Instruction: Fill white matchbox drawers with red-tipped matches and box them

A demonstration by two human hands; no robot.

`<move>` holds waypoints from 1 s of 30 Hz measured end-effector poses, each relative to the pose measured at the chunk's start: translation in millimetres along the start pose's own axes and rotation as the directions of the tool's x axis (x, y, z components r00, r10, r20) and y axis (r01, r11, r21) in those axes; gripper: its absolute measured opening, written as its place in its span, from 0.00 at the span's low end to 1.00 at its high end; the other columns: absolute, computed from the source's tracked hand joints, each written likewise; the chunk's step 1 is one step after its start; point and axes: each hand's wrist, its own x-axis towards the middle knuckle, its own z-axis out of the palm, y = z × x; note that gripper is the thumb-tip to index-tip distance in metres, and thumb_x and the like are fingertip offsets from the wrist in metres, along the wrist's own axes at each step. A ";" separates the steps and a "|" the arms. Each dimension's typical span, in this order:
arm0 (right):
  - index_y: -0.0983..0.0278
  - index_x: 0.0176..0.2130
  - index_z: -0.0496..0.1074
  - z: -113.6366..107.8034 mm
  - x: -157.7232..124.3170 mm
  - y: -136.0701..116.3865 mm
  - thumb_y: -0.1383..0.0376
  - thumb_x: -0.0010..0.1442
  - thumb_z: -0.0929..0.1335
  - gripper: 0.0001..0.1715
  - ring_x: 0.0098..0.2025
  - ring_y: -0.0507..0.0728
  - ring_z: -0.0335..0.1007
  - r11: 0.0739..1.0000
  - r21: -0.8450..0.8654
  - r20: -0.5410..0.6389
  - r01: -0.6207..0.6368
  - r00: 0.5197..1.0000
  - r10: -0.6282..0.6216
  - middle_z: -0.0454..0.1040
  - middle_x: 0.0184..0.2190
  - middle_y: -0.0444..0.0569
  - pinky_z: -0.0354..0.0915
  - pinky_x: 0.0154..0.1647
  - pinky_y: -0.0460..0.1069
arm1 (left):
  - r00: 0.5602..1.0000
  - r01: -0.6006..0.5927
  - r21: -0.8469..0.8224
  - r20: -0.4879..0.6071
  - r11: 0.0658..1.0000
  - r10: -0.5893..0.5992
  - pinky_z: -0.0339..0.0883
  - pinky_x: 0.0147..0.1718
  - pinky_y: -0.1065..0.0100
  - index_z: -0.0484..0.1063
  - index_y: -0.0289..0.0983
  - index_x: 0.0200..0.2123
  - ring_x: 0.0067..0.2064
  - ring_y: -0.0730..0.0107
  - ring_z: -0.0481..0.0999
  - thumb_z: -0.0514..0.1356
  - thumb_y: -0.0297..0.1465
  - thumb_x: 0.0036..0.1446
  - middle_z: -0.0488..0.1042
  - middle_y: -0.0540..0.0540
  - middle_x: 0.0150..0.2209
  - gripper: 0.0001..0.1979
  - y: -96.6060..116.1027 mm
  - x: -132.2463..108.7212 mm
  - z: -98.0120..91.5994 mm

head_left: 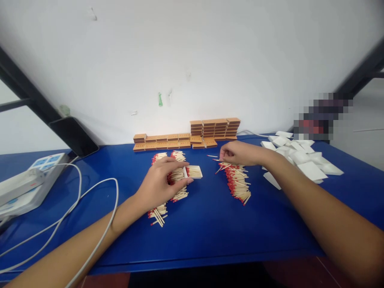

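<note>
Between the thumb and fingers of my left hand [157, 180] is a small white matchbox tray [196, 175] with matches lying in it. That hand reaches over two rows of loose red-headed matches [180, 195], hiding part of them. My right hand [240, 153] is closed in a pinch at the far end of another match row [237, 182]. Matches stick out by its fingertips, and a loose match [212, 156] lies just to their left. The exact number in the pinch is hidden.
Orange-brown matchboxes [168, 142] stand stacked along the wall, higher on the right [220, 128]. White paper-like pieces [300, 156] are heaped at the right. On the left are a power strip [45, 172], a dark phone-like slab [75, 136] and a white cable [115, 192] crossing my left forearm.
</note>
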 end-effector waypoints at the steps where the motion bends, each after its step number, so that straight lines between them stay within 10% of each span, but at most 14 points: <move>1: 0.62 0.34 0.77 0.8 0.9 0.0 0.63 0.56 0.68 0.07 0.29 0.56 0.71 1.000 0.000 -0.001 0.002 1.000 -0.002 0.80 0.29 0.50 0.62 0.30 0.50 | 1.000 -0.001 0.002 0.003 1.000 0.001 0.76 0.48 0.56 0.80 0.40 0.53 0.47 0.57 0.80 0.72 0.37 0.61 0.81 0.41 0.46 0.18 -0.1 0.2 0.0; 13: 0.63 0.41 0.74 22.9 16.0 1.9 0.58 0.64 0.69 0.11 0.33 0.57 0.71 0.990 -0.086 -0.242 0.109 0.962 -0.127 0.79 0.36 0.53 0.60 0.33 0.50 | 1.000 -0.007 -0.006 0.005 1.000 0.007 0.75 0.49 0.56 0.80 0.39 0.53 0.48 0.57 0.80 0.72 0.37 0.61 0.82 0.41 0.47 0.19 -0.3 0.1 -0.1; 30: 0.63 0.37 0.73 23.5 13.7 -2.7 0.63 0.69 0.64 0.10 0.38 0.59 0.72 0.978 -0.177 -0.226 0.109 0.963 -0.148 0.80 0.38 0.55 0.61 0.37 0.51 | 1.000 0.005 0.004 0.008 1.000 -0.005 0.75 0.49 0.57 0.80 0.40 0.53 0.48 0.57 0.80 0.72 0.38 0.61 0.82 0.41 0.47 0.19 -1.1 0.1 0.7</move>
